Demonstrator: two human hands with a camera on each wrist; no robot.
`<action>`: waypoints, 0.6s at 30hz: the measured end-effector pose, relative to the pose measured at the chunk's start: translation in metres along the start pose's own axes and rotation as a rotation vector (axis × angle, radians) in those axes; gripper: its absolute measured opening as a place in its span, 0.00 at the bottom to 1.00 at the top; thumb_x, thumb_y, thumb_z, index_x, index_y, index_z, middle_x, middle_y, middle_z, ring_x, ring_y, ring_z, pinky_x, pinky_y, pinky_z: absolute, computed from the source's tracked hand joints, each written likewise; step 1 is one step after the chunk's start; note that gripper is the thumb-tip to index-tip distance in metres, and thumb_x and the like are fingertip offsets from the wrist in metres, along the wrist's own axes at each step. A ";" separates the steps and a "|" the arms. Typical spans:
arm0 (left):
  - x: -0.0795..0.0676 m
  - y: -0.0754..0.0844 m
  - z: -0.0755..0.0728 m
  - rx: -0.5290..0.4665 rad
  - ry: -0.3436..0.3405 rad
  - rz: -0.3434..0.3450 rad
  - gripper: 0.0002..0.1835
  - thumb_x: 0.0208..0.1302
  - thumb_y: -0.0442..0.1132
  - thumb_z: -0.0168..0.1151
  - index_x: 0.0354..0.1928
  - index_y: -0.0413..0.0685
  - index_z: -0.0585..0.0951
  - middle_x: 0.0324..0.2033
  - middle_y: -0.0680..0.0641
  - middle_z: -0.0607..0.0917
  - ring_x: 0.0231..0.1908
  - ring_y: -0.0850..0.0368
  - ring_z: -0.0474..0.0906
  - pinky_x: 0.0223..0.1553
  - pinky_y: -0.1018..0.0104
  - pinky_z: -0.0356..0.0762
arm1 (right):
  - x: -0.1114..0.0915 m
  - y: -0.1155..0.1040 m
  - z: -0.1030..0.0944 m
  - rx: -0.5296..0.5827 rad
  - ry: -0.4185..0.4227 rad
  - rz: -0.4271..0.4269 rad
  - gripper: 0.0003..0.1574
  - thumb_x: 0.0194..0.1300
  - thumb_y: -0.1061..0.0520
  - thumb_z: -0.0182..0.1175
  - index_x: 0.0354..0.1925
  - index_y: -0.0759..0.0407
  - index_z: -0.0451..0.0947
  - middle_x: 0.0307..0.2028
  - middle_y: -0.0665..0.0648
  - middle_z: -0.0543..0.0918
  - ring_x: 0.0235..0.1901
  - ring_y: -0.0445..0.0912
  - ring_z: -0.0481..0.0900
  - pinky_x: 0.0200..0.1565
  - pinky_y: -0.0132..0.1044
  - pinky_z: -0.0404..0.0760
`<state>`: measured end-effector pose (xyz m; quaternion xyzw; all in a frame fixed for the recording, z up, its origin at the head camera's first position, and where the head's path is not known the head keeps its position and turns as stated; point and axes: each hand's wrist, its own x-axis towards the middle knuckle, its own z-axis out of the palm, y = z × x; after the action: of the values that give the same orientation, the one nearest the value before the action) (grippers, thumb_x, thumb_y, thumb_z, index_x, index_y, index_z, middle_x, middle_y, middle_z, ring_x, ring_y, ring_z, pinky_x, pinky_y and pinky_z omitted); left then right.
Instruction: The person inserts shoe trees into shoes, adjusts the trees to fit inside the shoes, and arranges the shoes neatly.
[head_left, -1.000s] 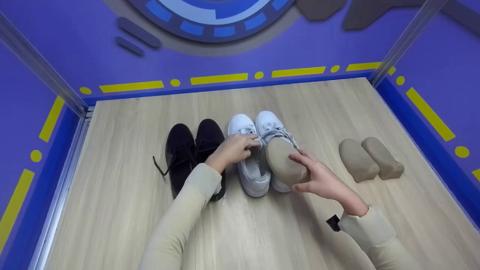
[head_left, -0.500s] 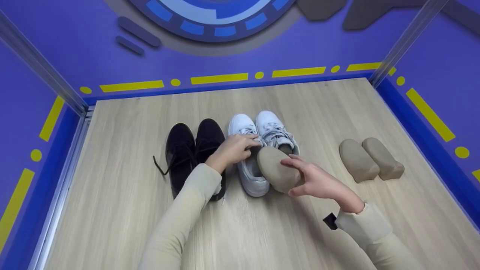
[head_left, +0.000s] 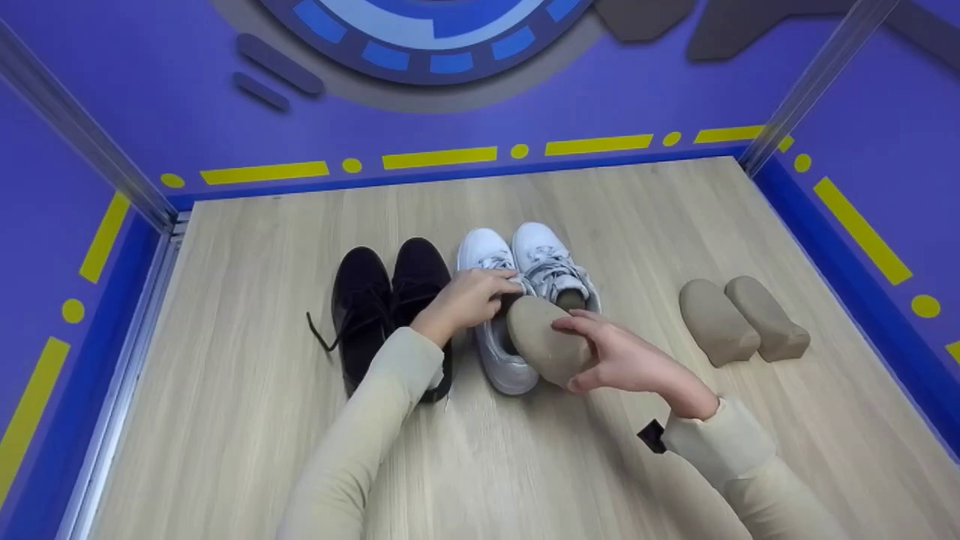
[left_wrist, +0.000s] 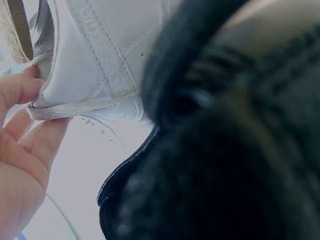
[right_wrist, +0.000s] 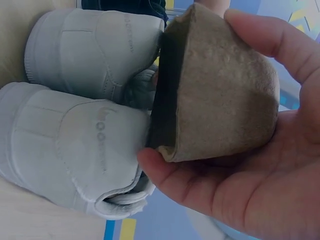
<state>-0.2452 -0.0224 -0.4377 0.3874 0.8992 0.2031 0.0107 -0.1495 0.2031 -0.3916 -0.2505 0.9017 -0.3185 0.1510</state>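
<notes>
A pair of white lace-up sneakers stands mid-table, toes away from me. My left hand (head_left: 471, 296) pinches the left sneaker (head_left: 484, 246) near the tongue, thumb at the opening in the left wrist view. My right hand (head_left: 634, 361) grips a hollow tan moulded-pulp shoe insert (head_left: 549, 341), thumb and fingers on opposite sides in the right wrist view. The insert is tilted above the left sneaker's opening and covers part of it. In the right sneaker (head_left: 537, 241), something brownish shows inside its opening (head_left: 571, 299); its heel is mostly hidden by the insert and hand.
Black lace-up shoes (head_left: 360, 274) stand left of the white pair, one lace trailing out. Two more tan pulp inserts (head_left: 716, 322) lie side by side at the right. Blue-purple walls border the wooden tabletop (head_left: 247, 337) at the back and sides.
My right hand has moved the insert left and slightly down, from over the right sneaker to over the left one, uncovering the right sneaker's opening. My left hand stays in place.
</notes>
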 end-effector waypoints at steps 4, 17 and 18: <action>0.000 0.000 -0.001 -0.001 -0.007 -0.004 0.21 0.50 0.27 0.51 0.46 0.50 0.80 0.53 0.47 0.76 0.54 0.55 0.72 0.54 0.61 0.68 | 0.003 -0.005 -0.001 -0.030 -0.013 -0.005 0.44 0.36 0.59 0.67 0.56 0.62 0.66 0.57 0.65 0.67 0.58 0.57 0.64 0.55 0.51 0.65; -0.001 0.002 -0.003 0.027 -0.004 0.018 0.22 0.50 0.27 0.50 0.47 0.52 0.80 0.53 0.46 0.76 0.52 0.51 0.74 0.53 0.59 0.70 | 0.017 -0.017 -0.003 0.005 -0.084 0.049 0.44 0.37 0.58 0.65 0.56 0.63 0.65 0.56 0.60 0.70 0.55 0.52 0.67 0.54 0.47 0.67; -0.001 0.003 -0.003 0.028 -0.005 0.019 0.22 0.51 0.27 0.50 0.47 0.52 0.80 0.53 0.46 0.76 0.52 0.51 0.74 0.53 0.58 0.70 | 0.018 -0.018 -0.003 0.005 -0.085 0.052 0.43 0.37 0.58 0.65 0.56 0.64 0.65 0.56 0.60 0.71 0.55 0.52 0.68 0.54 0.47 0.67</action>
<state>-0.2433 -0.0224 -0.4343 0.3964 0.8983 0.1897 0.0057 -0.1593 0.1832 -0.3796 -0.2398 0.8998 -0.3061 0.1980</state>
